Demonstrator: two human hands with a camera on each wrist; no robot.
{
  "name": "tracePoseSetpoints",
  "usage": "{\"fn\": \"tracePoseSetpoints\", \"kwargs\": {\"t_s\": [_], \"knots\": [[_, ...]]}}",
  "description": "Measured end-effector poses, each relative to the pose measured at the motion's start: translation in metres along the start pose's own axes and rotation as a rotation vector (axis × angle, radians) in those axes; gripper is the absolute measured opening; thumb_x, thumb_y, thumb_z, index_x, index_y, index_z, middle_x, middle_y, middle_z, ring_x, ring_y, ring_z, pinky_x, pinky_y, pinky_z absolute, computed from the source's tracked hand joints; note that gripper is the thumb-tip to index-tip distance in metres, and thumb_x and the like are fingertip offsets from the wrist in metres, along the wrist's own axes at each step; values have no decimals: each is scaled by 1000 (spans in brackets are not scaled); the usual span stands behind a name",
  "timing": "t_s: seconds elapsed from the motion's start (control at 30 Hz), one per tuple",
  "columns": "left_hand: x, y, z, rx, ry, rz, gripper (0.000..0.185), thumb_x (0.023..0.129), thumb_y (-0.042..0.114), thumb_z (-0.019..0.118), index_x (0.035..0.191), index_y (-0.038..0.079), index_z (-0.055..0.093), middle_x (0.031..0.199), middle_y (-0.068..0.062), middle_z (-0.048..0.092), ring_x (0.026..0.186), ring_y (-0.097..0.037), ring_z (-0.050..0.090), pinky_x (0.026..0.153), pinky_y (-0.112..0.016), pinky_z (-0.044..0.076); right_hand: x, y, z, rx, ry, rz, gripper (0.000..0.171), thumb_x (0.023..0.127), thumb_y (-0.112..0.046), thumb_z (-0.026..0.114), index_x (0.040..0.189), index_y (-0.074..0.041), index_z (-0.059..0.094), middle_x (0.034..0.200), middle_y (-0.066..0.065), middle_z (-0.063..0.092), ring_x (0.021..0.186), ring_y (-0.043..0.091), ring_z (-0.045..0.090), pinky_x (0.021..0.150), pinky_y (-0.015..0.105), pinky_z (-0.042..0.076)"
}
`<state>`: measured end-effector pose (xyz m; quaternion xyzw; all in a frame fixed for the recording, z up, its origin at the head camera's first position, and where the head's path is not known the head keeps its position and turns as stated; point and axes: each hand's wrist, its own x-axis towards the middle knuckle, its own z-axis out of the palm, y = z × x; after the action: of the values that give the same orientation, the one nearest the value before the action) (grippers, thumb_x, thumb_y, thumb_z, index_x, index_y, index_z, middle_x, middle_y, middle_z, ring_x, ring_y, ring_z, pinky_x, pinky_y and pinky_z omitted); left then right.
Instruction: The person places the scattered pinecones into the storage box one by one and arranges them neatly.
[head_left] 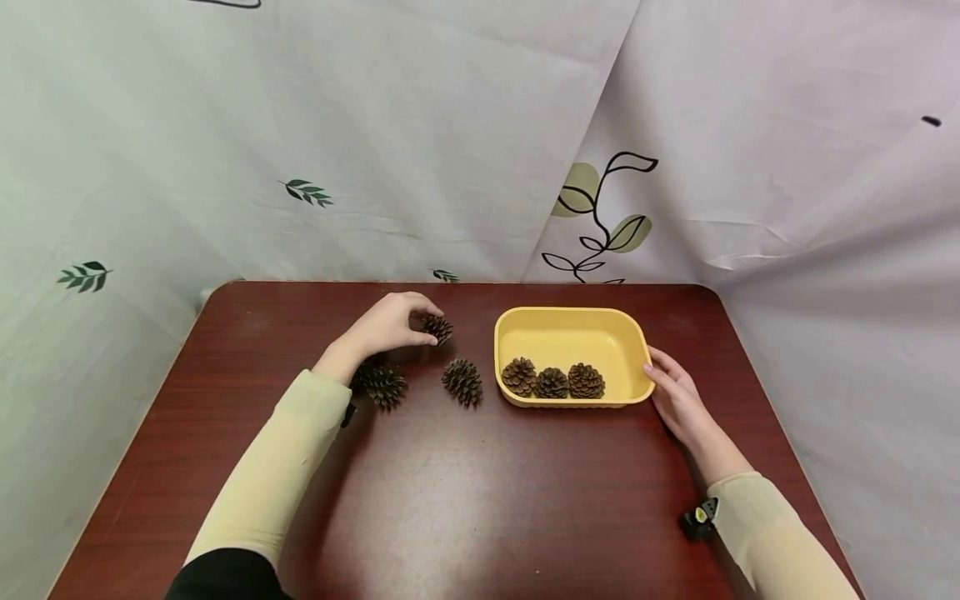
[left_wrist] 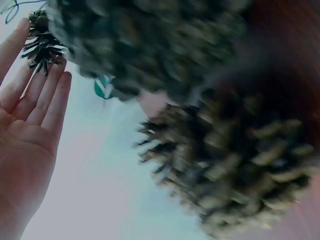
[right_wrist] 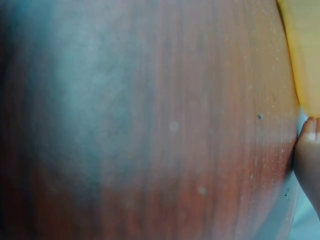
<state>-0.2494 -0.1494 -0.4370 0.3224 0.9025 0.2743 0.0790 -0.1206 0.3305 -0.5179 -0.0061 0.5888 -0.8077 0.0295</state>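
Observation:
My left hand (head_left: pixel 390 323) holds a small pine cone (head_left: pixel 437 328) between thumb and fingers near the back of the table. In the left wrist view, this same pine cone (left_wrist: pixel 44 42) sits at the fingertips. Beneath the left wrist lie more pine cones (head_left: pixel 384 387), partly covered by it and blurred up close in the left wrist view. Another pine cone (head_left: pixel 462 382) rests between them and a yellow plastic box (head_left: pixel 570 315). Inside the box, three pine cones (head_left: pixel 552 383) line the near side. My right hand (head_left: pixel 677 398) grips the box's right end, thumb over the rim.
The dark red-brown wooden table (head_left: pixel 465 492) has rounded back corners. A pale cloth (head_left: pixel 420 125) with leaf prints hangs right behind its back edge. A small black device (head_left: pixel 697 521) is at the right wrist.

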Motion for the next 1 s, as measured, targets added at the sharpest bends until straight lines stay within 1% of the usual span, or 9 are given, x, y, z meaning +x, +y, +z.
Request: {"fn": "tracePoseSetpoints", "kwargs": {"t_s": [0.17, 0.27, 0.33, 0.47, 0.57, 0.77, 1.0], "knots": [[8, 16, 0, 1, 41, 38, 44, 88, 21, 89, 126, 5, 76, 129, -15, 73, 117, -32, 70, 101, -49, 60, 1, -1, 1, 5, -4, 4, 37, 110, 1, 43, 128, -22, 65, 121, -10, 72, 111, 1, 68, 95, 15, 56], [15, 28, 2, 1, 61, 59, 44, 88, 22, 89, 127, 6, 76, 130, -14, 73, 121, -32, 69, 106, -48, 58, 1, -1, 2, 4, -1, 6, 36, 110, 1, 43, 128, -22, 66, 120, -10, 73, 110, 1, 69, 94, 15, 56], [20, 35, 5, 6, 72, 75, 45, 88, 24, 89, 128, 7, 76, 131, -13, 73, 124, -32, 68, 111, -48, 55, 1, -1, 1, 2, 2, 6, 36, 110, 1, 44, 128, -22, 66, 120, -10, 73, 110, 1, 69, 94, 15, 56], [31, 51, 10, 8, 80, 113, 46, 89, 25, 88, 129, 8, 75, 132, -11, 73, 125, -30, 67, 114, -47, 53, 1, 0, 1, 3, 2, 8, 36, 110, 1, 44, 128, -22, 66, 121, -10, 73, 110, 1, 69, 94, 14, 56], [39, 64, 14, 6, 75, 138, 46, 89, 26, 88, 130, 9, 75, 133, -10, 73, 124, -28, 68, 113, -45, 54, 0, 0, 1, 2, 1, 10, 36, 110, 1, 44, 128, -22, 66, 121, -11, 73, 110, 1, 69, 94, 14, 56], [57, 88, 25, 17, 67, 186, 45, 91, 29, 86, 130, 10, 75, 134, -8, 73, 127, -26, 67, 116, -42, 52, -1, -1, 0, -13, 3, 2, 35, 110, 1, 44, 129, -21, 65, 120, -10, 73, 109, 1, 69, 93, 15, 57], [77, 115, 38, 25, 24, 233, 45, 93, 32, 84, 132, 12, 74, 135, -5, 72, 130, -23, 65, 119, -38, 50, -1, 0, 0, -6, -7, -1, 35, 110, 1, 44, 131, -20, 64, 123, -9, 72, 112, 2, 68, 94, 15, 56]]}}
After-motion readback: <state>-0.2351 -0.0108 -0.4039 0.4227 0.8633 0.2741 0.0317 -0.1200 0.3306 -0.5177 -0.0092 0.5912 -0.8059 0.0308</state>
